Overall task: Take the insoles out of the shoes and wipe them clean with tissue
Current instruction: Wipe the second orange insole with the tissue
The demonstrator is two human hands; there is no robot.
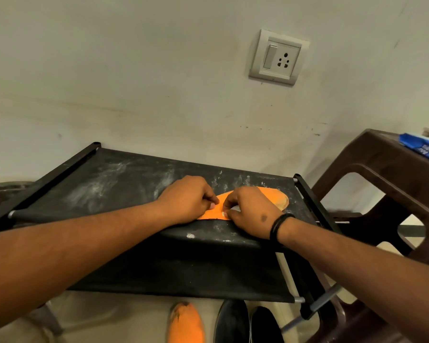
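While both hands, left (pixel 187 199) and right (pixel 249 210), pin the orange insole (pixel 278 198) flat on the dusty rack shelf (pixel 109 184), the right pinches white tissue (pixel 235 208), apparently for wiping.

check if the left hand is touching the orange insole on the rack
Touching. The head view shows the left hand with its fingertips pressed on the near end of the insole, which lies flat on the rack, with no gap between them.

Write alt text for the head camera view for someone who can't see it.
Both hands, left and right, press an orange insole onto a dusty black fabric rack shelf. A second orange insole and black shoes lie on the floor below.
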